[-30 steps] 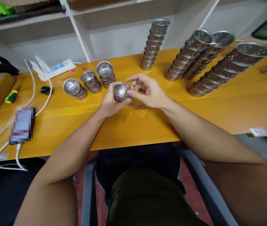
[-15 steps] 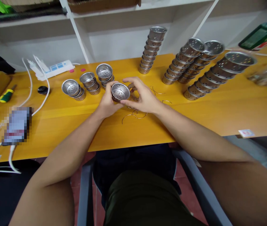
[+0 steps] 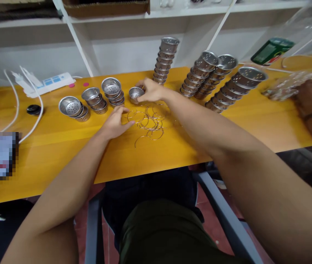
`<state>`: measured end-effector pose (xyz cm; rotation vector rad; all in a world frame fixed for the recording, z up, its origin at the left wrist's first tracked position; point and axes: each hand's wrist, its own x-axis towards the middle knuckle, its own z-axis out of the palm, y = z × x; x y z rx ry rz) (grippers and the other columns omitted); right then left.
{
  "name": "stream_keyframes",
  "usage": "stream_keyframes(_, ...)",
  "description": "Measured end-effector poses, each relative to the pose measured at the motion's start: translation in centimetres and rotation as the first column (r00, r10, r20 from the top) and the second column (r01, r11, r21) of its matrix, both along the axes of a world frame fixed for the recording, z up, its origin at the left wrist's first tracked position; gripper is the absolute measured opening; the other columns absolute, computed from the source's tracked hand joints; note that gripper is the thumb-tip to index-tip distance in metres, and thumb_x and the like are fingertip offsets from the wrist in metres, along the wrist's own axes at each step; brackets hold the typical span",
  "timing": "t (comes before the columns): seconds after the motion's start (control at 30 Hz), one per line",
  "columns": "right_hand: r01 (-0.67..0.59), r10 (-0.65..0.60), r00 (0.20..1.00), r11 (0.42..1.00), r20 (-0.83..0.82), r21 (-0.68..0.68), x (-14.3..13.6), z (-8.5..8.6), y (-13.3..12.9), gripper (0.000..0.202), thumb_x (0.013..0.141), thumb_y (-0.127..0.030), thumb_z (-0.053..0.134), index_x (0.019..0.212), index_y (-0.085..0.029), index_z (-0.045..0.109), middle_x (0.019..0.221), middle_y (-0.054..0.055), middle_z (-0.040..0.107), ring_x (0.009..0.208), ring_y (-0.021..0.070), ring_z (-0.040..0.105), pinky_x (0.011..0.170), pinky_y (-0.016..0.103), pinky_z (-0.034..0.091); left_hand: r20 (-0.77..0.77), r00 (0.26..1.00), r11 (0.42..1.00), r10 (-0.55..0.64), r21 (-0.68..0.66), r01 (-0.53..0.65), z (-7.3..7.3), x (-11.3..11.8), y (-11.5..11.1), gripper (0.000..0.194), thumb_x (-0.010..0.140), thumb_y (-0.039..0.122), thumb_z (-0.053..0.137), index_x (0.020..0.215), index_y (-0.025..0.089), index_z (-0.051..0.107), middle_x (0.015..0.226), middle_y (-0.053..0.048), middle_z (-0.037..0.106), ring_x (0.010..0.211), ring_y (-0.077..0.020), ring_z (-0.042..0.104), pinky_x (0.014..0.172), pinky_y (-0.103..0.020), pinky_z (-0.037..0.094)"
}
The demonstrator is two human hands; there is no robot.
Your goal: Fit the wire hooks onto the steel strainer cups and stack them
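Head view: right hand [image 3: 151, 90] pinches a perforated metal cup [image 3: 134, 95] toward the counter's [image 3: 134, 163] back edge; left hand [image 3: 115, 123], half open, empty, beside curved wires [image 3: 150, 128].

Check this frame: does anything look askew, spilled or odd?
Nothing looks spilled or clearly damaged. The curved wires lie in a loose tangle beside the left hand, messier than the stacked cups. The leftmost short stack leans, though camera distortion may exaggerate it.
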<state>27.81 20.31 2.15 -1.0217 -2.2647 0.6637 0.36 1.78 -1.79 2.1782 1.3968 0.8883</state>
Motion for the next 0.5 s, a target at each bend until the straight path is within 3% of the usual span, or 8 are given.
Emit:
stream_keyframes(0.17,0.052,-0.051,0.998,0.998,0.034,-0.034,-2.8,-1.4,-0.7,0.051,0.079,-0.021,0.119,0.119,-0.017,0.088,0.112,0.012,0.089,0.109,0.0363,0.086,0.111,0.061,0.078,-0.011,0.998,0.998,0.055,-0.008,-0.055,-0.5,-0.7,0.9,0.070,0.097,0.062,0.099,0.151,0.022,0.077,0.170,-0.022,0.078,0.166,-0.0488,0.072,0.151,-0.075,0.055)
stream_keyframes(0.23,0.067,-0.067,0.998,0.997,0.005,-0.026,-2.8,-2.1,-0.9,0.070,0.081,-0.027,0.121,0.141,-0.014,0.086,0.138,0.019,0.090,0.127,0.0411,0.087,0.123,0.063,0.075,-0.027,0.998,0.998,0.059,-0.018,-0.059,-0.4,-0.8,1.0,0.071,0.097,0.062,0.098,0.151,0.022,0.077,0.173,-0.024,0.077,0.170,-0.0507,0.071,0.153,-0.078,0.053)
stream_keyframes(0.33,0.086,-0.086,0.994,0.996,-0.069,-0.004,-1.4,-3.0,-1.2,0.089,0.095,-0.038,0.116,0.169,-0.013,0.073,0.173,0.028,0.077,0.140,0.0412,0.085,0.129,0.062,0.072,-0.047,0.998,0.998,0.042,-0.033,-0.044,-0.4,-0.7,1.0,0.073,0.096,0.066,0.096,0.150,0.021,0.077,0.179,-0.026,0.073,0.174,-0.0527,0.067,0.155,-0.079,0.051)
stream_keyframes(0.4,0.156,-0.147,0.978,0.986,-0.146,0.052,0.6,-2.7,-1.6,0.076,0.108,-0.039,0.107,0.171,-0.018,0.071,0.172,0.025,0.077,0.132,0.0362,0.085,0.123,0.058,0.074,-0.034,0.999,0.999,0.017,-0.033,-0.018,-0.3,-0.7,0.9,0.073,0.095,0.067,0.096,0.149,0.022,0.077,0.176,-0.024,0.075,0.172,-0.0511,0.069,0.153,-0.076,0.053)
stream_keyframes(0.5,0.344,-0.294,0.922,0.920,-0.252,0.186,4.4,-0.1,-2.7,0.055,0.110,-0.017,0.100,0.158,-0.021,0.074,0.167,0.020,0.075,0.131,0.0283,0.079,0.121,0.045,0.070,-0.010,1.000,0.999,-0.024,-0.032,0.023,-0.3,-0.5,0.7,0.068,0.097,0.066,0.094,0.146,0.023,0.077,0.169,-0.022,0.080,0.166,-0.0477,0.074,0.151,-0.072,0.057)
